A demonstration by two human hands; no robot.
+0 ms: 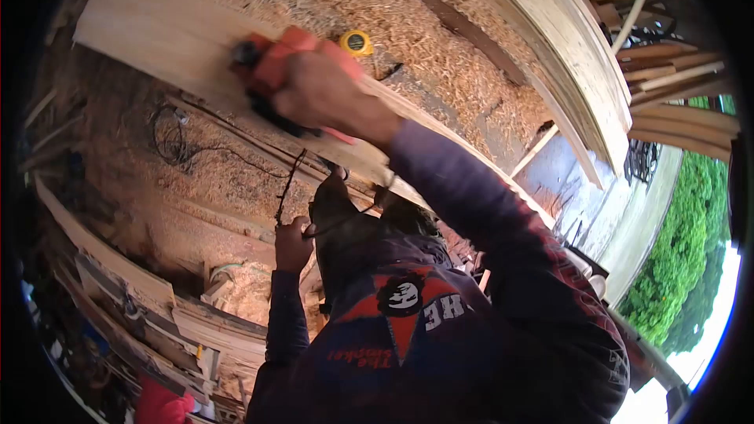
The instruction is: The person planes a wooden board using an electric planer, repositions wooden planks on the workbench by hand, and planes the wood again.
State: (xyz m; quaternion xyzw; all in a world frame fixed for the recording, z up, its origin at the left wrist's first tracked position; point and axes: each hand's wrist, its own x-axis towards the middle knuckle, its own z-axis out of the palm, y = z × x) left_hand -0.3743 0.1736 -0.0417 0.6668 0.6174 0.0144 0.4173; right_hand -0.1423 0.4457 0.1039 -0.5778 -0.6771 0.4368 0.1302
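Observation:
My right hand [322,94] is closed around the handle of a red electric planer [292,41], which rests on a long, wide wooden plank [149,20]. Motion blurs the hand and the tool a little. Lower down, close to my legs, my left hand [293,245] has its fingers wrapped round a black power cord [281,202]. That cord hangs from near the planer, past the plank's near edge, and loops on toward my body. Just beyond the plank's far edge, a yellow tape measure [356,42] lies among the wood shavings.
Shavings [448,55] cover the ground around the plank. Tangled dark wire [174,137] lies at the left. Long boards [565,39] stand at the upper right, and stacked timber [118,267] fills the lower left. Someone in red [161,402] shows at the bottom left.

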